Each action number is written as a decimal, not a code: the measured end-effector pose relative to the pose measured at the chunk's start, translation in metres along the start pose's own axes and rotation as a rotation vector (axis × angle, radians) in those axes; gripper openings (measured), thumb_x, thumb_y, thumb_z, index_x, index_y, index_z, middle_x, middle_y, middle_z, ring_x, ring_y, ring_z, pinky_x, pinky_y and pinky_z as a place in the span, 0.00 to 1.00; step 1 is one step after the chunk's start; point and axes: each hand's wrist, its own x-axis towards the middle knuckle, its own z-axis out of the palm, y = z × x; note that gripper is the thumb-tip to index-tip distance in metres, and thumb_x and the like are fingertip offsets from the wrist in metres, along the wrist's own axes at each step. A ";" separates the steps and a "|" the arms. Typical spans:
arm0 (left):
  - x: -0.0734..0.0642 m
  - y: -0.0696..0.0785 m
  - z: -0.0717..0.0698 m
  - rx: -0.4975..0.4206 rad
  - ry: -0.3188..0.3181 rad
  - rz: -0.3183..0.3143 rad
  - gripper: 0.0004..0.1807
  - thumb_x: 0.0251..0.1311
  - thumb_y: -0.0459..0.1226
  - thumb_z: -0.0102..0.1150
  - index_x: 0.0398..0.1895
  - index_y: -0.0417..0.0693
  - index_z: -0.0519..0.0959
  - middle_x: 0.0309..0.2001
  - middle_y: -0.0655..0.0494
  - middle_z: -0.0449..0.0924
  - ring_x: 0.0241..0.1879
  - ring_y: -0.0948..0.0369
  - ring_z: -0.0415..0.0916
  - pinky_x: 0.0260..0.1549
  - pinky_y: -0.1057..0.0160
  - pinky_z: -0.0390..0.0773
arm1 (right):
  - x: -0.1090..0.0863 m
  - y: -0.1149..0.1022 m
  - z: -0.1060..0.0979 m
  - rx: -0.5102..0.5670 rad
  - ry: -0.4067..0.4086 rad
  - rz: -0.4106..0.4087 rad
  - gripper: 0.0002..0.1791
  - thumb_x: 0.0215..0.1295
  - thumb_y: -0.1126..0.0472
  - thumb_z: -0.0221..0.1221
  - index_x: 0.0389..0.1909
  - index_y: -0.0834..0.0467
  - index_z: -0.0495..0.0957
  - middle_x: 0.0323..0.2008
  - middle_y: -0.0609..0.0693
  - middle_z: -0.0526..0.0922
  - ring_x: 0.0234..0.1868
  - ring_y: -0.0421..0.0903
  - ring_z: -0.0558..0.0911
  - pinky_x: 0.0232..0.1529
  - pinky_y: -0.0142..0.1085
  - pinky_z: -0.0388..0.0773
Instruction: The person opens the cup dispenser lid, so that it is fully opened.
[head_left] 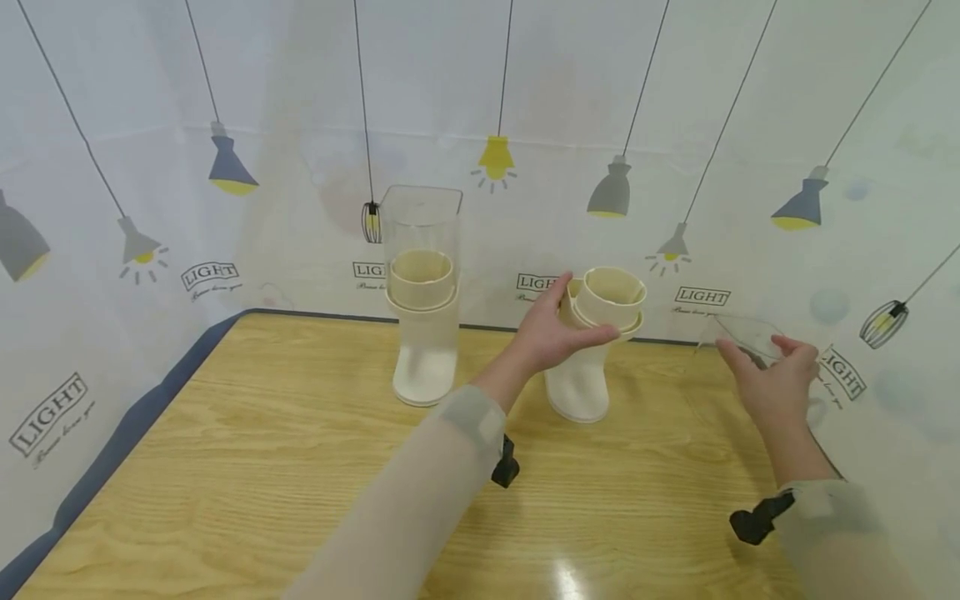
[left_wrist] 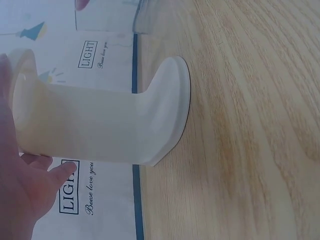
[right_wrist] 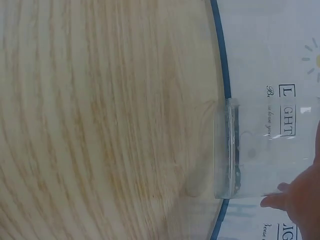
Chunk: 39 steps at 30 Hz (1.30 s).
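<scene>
Holding cream stand (left_wrist: 97, 120) in left grip (head_left: 550, 333), clear container (right_wrist: 265, 155) pinched in right grip (head_left: 776, 387), backdrop (head_left: 435, 67) lettered "LIGHT" (head_left: 210, 274)

Cream footed stand (head_left: 587, 375), round-rimmed, on the wooden table (head_left: 285, 450); transparent container (right_wrist: 265, 160) in the right hand (head_left: 780, 387).

White wall sheet (head_left: 300, 192): boxed LIGHT print (head_left: 210, 273), repeated in a row, small script line (left_wrist: 91, 187) under it. Left wrist view resolves the script: "Beese love you". Far-left copy slants upward to the right; far-right copy slants downward, next to the right hand (head_left: 780, 379). One copy reads only LIG up to the standing clear container (head_left: 420, 221). Another loses its end at the left hand (head_left: 551, 333). Right wrist view: LIGHT legible through the held clear container (right_wrist: 250, 150), script partly blurred.
</scene>
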 end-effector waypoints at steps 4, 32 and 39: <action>0.001 0.000 0.004 -0.002 -0.007 -0.002 0.68 0.54 0.59 0.84 0.91 0.60 0.51 0.87 0.51 0.60 0.85 0.50 0.60 0.81 0.44 0.66 | -0.001 0.005 -0.001 -0.009 -0.023 0.003 0.59 0.72 0.25 0.58 0.84 0.52 0.37 0.84 0.67 0.34 0.78 0.72 0.58 0.76 0.69 0.61; 0.006 0.001 0.005 0.006 -0.004 -0.010 0.67 0.54 0.61 0.83 0.91 0.62 0.51 0.87 0.51 0.59 0.85 0.50 0.59 0.82 0.45 0.66 | 0.013 0.015 0.001 -0.183 -0.022 -0.094 0.57 0.73 0.26 0.59 0.86 0.53 0.44 0.82 0.74 0.45 0.75 0.78 0.63 0.69 0.73 0.67; 0.005 0.001 0.004 0.005 -0.003 -0.009 0.66 0.55 0.61 0.82 0.91 0.62 0.51 0.87 0.51 0.59 0.85 0.50 0.59 0.82 0.44 0.66 | 0.013 0.015 0.002 -0.172 -0.057 -0.111 0.58 0.74 0.27 0.59 0.87 0.54 0.42 0.82 0.75 0.42 0.75 0.81 0.62 0.70 0.76 0.66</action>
